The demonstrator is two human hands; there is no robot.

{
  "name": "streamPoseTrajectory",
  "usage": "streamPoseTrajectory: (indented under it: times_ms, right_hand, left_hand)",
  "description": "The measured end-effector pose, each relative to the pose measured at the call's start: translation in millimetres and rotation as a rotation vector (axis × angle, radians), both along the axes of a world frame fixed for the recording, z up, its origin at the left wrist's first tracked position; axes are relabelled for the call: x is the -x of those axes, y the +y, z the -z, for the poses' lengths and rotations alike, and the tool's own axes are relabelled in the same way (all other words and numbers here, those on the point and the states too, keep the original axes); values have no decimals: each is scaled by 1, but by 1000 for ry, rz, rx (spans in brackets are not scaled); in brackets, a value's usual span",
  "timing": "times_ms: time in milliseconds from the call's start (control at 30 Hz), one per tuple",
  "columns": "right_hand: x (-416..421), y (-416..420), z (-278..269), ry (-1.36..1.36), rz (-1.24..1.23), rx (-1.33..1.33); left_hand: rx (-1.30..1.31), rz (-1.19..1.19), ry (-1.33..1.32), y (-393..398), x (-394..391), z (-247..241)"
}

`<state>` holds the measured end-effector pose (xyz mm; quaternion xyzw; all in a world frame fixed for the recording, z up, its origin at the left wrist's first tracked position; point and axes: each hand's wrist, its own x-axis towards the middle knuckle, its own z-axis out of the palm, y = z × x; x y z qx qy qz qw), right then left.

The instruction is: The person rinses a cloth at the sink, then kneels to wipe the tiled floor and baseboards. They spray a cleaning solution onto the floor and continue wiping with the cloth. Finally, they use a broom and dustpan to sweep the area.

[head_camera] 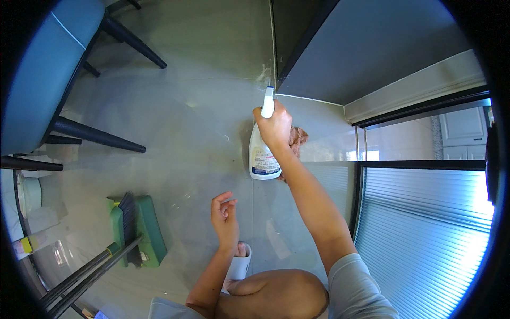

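Note:
My right hand [277, 125] is closed around the neck of a white plastic spray bottle [257, 159], whose nozzle points at the base of a dark cabinet corner. Whitish liquid [263, 75] lies on the tiled floor just beyond the nozzle. Partly behind my right hand and the bottle is a crumpled brown cloth [298, 137]. My left hand [225, 213] hovers over the floor above my knee, fingers loosely curled and apart, holding nothing.
Blue upholstered chairs [44, 75] with dark legs stand at the upper left. A green dustpan [151, 231] and a broom [128, 223] are at the lower left. The dark cabinet [366, 44] fills the upper right, with a ribbed glass sliding door [422, 231] below it.

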<state>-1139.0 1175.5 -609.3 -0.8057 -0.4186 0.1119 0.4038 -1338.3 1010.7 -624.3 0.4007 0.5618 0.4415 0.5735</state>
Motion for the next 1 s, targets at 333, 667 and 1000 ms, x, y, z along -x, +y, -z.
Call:
streamPoseTrajectory:
  times_ms: [333, 667, 1000]
  right_hand:
    - [7, -27, -13, 49, -53, 130]
    - [29, -77, -12, 102, -252, 9]
    - [35, -78, -20, 42, -269, -50]
  left_hand:
    - [16, 32, 4, -9, -2, -8]
    - [3, 66, -7, -17, -6, -12]
    - [-48, 87, -5, -21, -7, -6]
